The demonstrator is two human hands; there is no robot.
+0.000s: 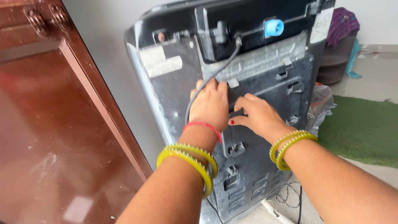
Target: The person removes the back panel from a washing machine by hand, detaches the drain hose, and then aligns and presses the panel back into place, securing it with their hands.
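Rear panel (pixel 253 137) of the washing machine (pixel 174 95) is what I am working on, standing upright just beside the brown door (pixel 49 132) at the left. Nearest me, my left hand (pixel 210 104) is pressing flat on the panel's upper edge, fingers (pixel 212 85) spread slightly, beside the grey cable (pixel 215 74). My right hand (pixel 257 115) is curling its fingers (pixel 239 120) round a small dark piece (pixel 236 113) at the panel's middle, pinching it; I cannot tell what it is. I am judging the panel as stiff, thin sheet, light but sharp at its edges and slots, so gripping it by the upper edge looks safest. Farther up, a blue cap (pixel 273 28) is sitting near the machine's top edge. Beyond, a green mat (pixel 365 128) is lying on the floor (pixel 373 74).
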